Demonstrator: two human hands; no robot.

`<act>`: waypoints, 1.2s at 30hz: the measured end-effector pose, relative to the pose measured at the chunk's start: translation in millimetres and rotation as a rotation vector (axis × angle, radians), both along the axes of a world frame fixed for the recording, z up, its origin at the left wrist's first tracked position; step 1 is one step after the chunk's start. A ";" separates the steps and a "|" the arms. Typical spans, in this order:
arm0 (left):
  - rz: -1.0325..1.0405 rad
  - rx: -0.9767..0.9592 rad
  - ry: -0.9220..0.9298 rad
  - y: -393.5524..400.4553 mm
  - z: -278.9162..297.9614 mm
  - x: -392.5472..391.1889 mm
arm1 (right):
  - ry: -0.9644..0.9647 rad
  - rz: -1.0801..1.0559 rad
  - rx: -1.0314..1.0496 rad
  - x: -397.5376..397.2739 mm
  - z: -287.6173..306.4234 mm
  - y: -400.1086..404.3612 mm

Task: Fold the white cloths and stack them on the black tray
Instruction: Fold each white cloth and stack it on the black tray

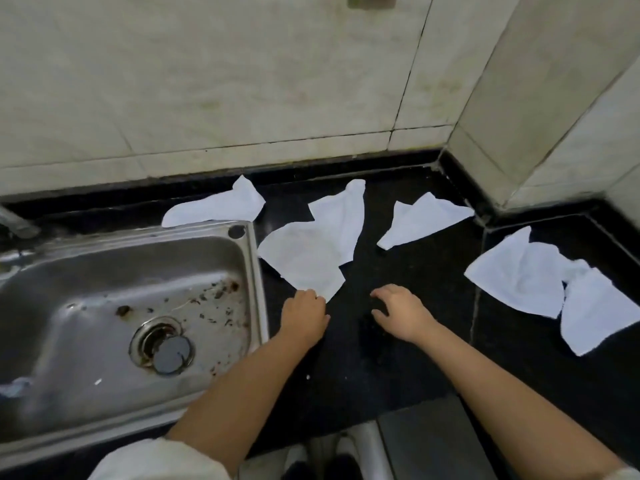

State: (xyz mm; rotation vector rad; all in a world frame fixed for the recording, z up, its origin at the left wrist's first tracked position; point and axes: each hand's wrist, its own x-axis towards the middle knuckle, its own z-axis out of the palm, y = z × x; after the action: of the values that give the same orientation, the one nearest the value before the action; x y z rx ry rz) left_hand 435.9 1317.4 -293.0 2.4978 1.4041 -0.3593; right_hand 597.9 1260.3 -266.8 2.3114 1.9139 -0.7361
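Observation:
Several white cloths lie loose and crumpled on the black counter (398, 306). The nearest cloth (301, 261) lies beside the sink's right rim, partly under another cloth (341, 216). My left hand (304, 315) has its fingers curled on this cloth's near corner. My right hand (401, 311) hovers over bare counter just right of it, with its fingers spread and holding nothing. More cloths lie behind the sink (214, 206), at the back middle (422, 221) and at the right (516, 271), (595, 315). I cannot make out a black tray for certain.
A stained steel sink (131, 306) with a drain plug fills the left. Tiled walls (242, 81) close the back and form a corner at the right. A dark grey flat panel (433, 441) sits at the counter's front edge.

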 end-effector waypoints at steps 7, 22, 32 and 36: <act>-0.064 -0.049 0.066 28.1 -23.6 12.5 | 0.180 0.040 -0.025 21.3 -25.9 41.8; 0.209 -0.017 -0.550 82.0 80.2 -32.5 | 0.370 -0.001 0.389 -25.2 -13.0 116.3; 0.288 0.146 -0.729 93.2 89.8 -29.4 | 0.140 0.071 0.483 29.3 46.0 46.1; 0.039 0.023 -0.762 69.3 89.9 28.1 | 0.017 -0.125 0.486 62.0 67.5 -29.2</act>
State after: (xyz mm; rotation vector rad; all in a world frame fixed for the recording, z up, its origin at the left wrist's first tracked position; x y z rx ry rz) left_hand 464.0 1386.6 -203.0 2.2259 1.1162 0.5671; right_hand 659.9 1231.1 -199.3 2.7210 2.1672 -0.3181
